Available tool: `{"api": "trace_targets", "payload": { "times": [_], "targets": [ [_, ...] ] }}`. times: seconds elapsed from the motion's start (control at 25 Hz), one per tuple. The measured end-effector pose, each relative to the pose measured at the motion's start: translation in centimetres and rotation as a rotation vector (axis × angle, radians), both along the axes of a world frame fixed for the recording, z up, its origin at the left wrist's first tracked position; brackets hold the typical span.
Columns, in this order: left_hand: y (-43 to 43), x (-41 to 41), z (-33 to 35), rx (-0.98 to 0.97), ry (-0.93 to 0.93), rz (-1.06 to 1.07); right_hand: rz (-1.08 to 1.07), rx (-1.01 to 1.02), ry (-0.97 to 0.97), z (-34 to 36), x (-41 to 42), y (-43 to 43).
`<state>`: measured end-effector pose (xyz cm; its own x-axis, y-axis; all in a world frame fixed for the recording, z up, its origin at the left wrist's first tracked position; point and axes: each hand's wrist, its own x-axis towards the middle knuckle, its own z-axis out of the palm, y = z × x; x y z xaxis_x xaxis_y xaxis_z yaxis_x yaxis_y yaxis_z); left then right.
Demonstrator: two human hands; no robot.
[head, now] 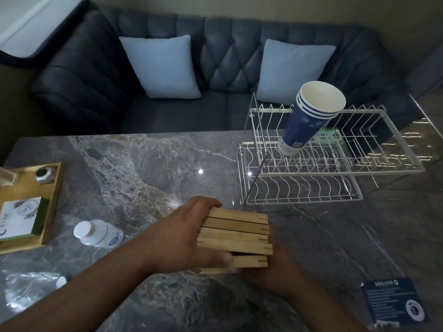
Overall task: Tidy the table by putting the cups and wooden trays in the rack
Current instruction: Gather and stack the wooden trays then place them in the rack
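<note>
Behind my table (167, 164) sits a sofa (215, 68). The rack (311, 178) holds stacked cups (309, 118), tilted. A bottle (98, 233) lies left. My left hand (189, 236) and right hand (273, 269) clamp the stacked trays (235, 238) between them, near the rack.

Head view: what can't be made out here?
- Right hand: mostly hidden under the wooden trays; its grip can't be seen.
- Tray count: the left hand covers one end of the stack.
- Cups in the rack: nested, so the exact number is uncertain.
- Card: print too small.
- Large tray: cut by the left edge.
</note>
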<state>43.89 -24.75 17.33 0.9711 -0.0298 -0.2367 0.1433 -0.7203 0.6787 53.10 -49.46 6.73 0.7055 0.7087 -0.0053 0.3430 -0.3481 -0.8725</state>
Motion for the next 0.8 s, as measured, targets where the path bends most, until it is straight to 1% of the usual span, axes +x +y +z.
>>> {"api": "trace_targets", "payload": {
  "times": [0.2, 0.48, 0.6, 0.72, 0.8],
  "targets": [
    [0.0, 0.3, -0.2, -0.045, 0.012, 0.055, -0.02, 0.051, 0.022, 0.3, -0.3, 0.1],
    [0.8, 1.0, -0.1, -0.084, 0.059, 0.033, -0.024, 0.014, 0.016, 0.0, -0.1, 0.1],
    [1.1, 1.3, 0.1, -0.025, 0.069, 0.008, -0.052, 0.045, 0.033, -0.5, -0.3, 0.0],
    [1.0, 1.7, 0.4, 0.099, -0.043, -0.024, -0.087, 0.08, 0.058, -0.8, -0.4, 0.1],
    [0.8, 1.9, 0.7, 0.126, -0.152, -0.064, -0.096, 0.099, 0.064, -1.1, -0.2, 0.3]
  ]
}}
